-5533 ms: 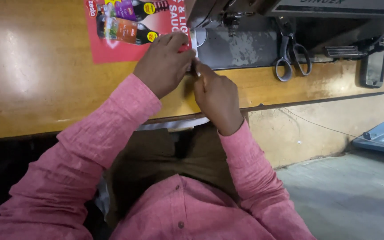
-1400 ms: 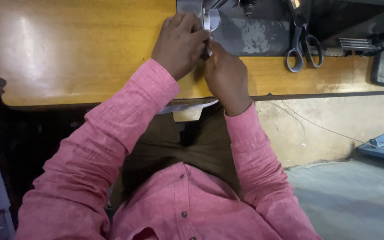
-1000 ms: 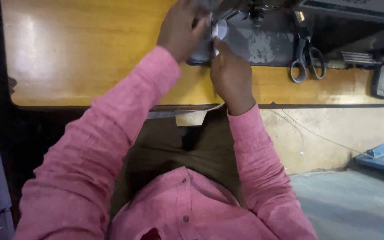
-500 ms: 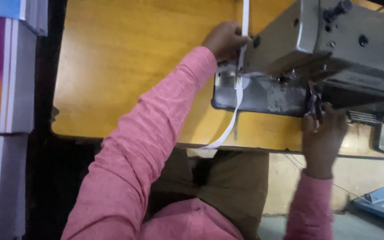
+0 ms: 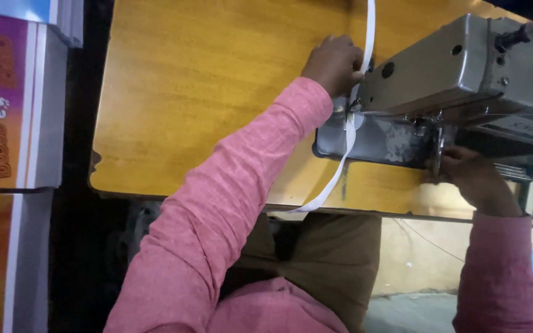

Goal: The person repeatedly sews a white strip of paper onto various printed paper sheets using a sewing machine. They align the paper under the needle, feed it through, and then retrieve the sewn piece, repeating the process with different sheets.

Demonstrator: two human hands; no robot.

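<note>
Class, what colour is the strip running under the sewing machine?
White; the strip shows best in the head view.

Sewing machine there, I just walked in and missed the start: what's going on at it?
A person in a pink shirt sits at a wooden table with a grey sewing machine. The left hand rests on a white strip that runs under the machine's head and hangs off the table's front edge. The right hand reaches beneath the machine's right side; what it touches there is hidden. Printed boxes stand stacked at the left.
</note>
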